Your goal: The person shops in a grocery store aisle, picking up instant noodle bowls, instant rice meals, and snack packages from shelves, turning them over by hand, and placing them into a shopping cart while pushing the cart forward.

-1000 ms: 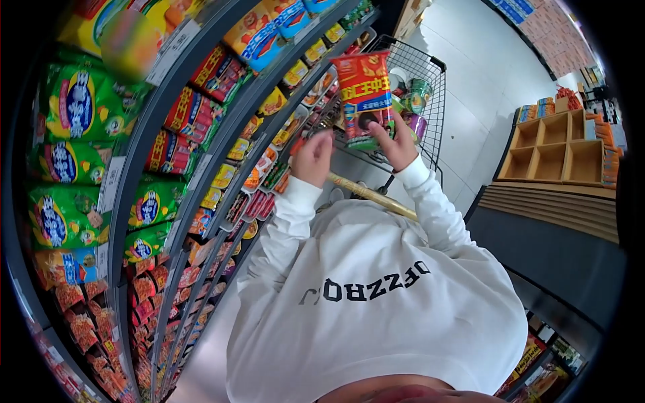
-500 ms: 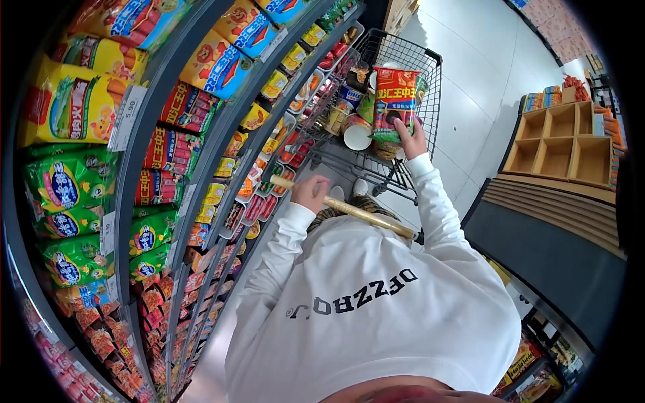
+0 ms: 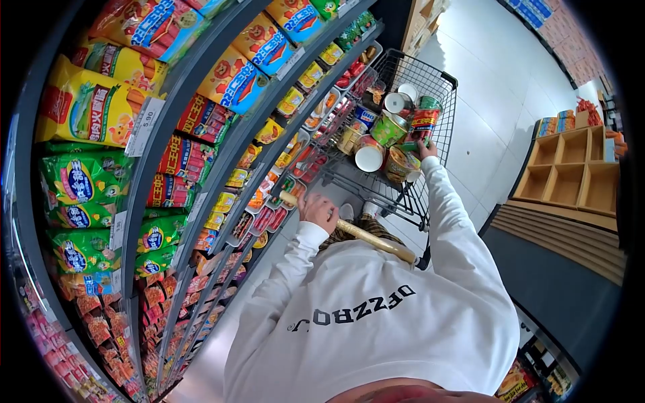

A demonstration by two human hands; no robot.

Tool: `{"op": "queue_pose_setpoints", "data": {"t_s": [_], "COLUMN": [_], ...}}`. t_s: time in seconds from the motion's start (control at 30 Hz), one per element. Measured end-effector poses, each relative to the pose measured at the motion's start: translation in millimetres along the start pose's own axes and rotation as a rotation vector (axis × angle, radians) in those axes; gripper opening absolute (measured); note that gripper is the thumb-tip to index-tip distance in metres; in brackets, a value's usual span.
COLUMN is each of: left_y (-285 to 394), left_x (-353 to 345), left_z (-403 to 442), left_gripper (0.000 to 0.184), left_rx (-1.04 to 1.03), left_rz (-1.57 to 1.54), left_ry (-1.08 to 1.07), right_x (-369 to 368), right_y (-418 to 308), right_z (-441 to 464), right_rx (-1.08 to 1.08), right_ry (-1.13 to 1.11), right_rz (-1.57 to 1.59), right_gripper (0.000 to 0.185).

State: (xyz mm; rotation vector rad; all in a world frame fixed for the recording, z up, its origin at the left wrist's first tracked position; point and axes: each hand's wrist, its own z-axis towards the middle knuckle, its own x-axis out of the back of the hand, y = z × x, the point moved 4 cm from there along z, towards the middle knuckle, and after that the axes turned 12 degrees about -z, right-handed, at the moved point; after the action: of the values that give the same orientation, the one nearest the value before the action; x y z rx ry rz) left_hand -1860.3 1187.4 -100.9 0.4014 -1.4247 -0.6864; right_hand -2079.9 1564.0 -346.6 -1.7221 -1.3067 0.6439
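My left hand [image 3: 318, 212] is closed around the gold-coloured handle [image 3: 376, 240] of a black wire shopping cart [image 3: 451, 101]. My right hand [image 3: 427, 149] reaches over the cart's right side, its fingers closed on the lower end of a red and green bag of sausages [image 3: 424, 119]. That bag now lies tilted among the goods in the cart. Beside it are a green tub [image 3: 390, 129], a white-lidded tub [image 3: 369, 158], a clear-wrapped noodle bowl [image 3: 402, 165], a yellowish can [image 3: 349, 140] and a blue package [image 3: 365, 115].
Shelves of packaged sausages run along my left, with yellow bags [image 3: 94, 104], green bags [image 3: 86, 178] and price tags [image 3: 144, 126] on their edges. Pale floor tiles [image 3: 480, 80] lie to the cart's right. Farther right stands a wooden compartment display [image 3: 571, 158].
My right hand has lowered the bag of sausages from above the cart into it. My left hand has closed more firmly round the handle. The view has shifted slightly.
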Motion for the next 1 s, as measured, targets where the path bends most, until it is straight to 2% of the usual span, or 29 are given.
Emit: {"op": "queue_pose_setpoints", "data": {"t_s": [0.07,0.1,0.13,0.2,0.23,0.27,0.3,0.33,0.37,0.4,0.43,0.53,0.57,0.6,0.67,0.73,0.93,1.0], "left_y": [-2,-3,-3,-4,-3,-2,-1,-1,0,0,-1,-1,-1,-1,1,12,26,34], "left_x": [-3,-4,-4,-4,-4,-4,-2,-2,-2,-2,-2,-3,-4,-4,-3,5,2,-3], "left_z": [-1,-2,-2,-3,-4,-4,-3,-3,-4,-4,-4,-5,-5,-6,-8,-7,-17,-24], "left_gripper": [0.012,0.013,0.014,0.015,0.016,0.016,0.016,0.017,0.017,0.017,0.017,0.015,0.015,0.016,0.017,0.022,0.028,0.028], "left_rx": [-0.005,0.001,0.005,-0.004,-0.008,-0.021,-0.026,-0.029,-0.039,-0.046,-0.053,-0.082,-0.093,-0.096,-0.108,-0.126,-0.185,-0.174], "left_rz": [0.008,0.011,0.013,0.005,-0.001,-0.01,-0.021,-0.031,-0.038,-0.038,-0.038,-0.005,-0.013,-0.023,-0.041,-0.069,-0.122,-0.105], "left_ry": [-0.002,0.0,0.002,0.001,-0.002,-0.005,0.002,0.007,0.003,0.025,0.047,0.021,0.015,0.027,0.024,0.013,-0.035,-0.042], "right_x": [15,19,12,11,2,-6,-16,-28,-34,-39,-42,-44,-43,-42,-40,-30,12,27], "right_y": [29,-3,-18,-33,-40,-44,-41,-68,-57,-54,-53,-63,-65,-64,-58,-47,-39,-40], "right_z": [31,-8,-29,-58,-78,-101,-125,-178,-193,-221,-249,-306,-312,-312,-300,-289,-300,-311], "right_rx": [0.325,0.358,0.362,0.305,0.493,0.631,0.54,0.576,0.709,0.654,0.473,0.83,0.944,0.934,0.735,0.753,0.631,0.671], "right_ry": [0.11,0.18,0.185,0.356,0.172,0.054,-0.076,-0.181,-0.312,-0.41,-0.496,-0.243,-0.212,-0.2,-0.215,-0.256,-0.224,-0.148], "right_rz": [-0.53,-0.658,-0.658,-0.93,-0.663,-0.721,-0.709,-0.854,-0.901,-0.881,-0.981,-1.379,-1.395,-1.401,-1.371,-1.357,-1.382,-1.308], "right_gripper": [0.026,0.02,0.02,0.024,0.024,0.023,0.023,0.024,0.026,0.027,0.029,0.028,0.026,0.026,0.025,0.023,0.024,0.029]}}
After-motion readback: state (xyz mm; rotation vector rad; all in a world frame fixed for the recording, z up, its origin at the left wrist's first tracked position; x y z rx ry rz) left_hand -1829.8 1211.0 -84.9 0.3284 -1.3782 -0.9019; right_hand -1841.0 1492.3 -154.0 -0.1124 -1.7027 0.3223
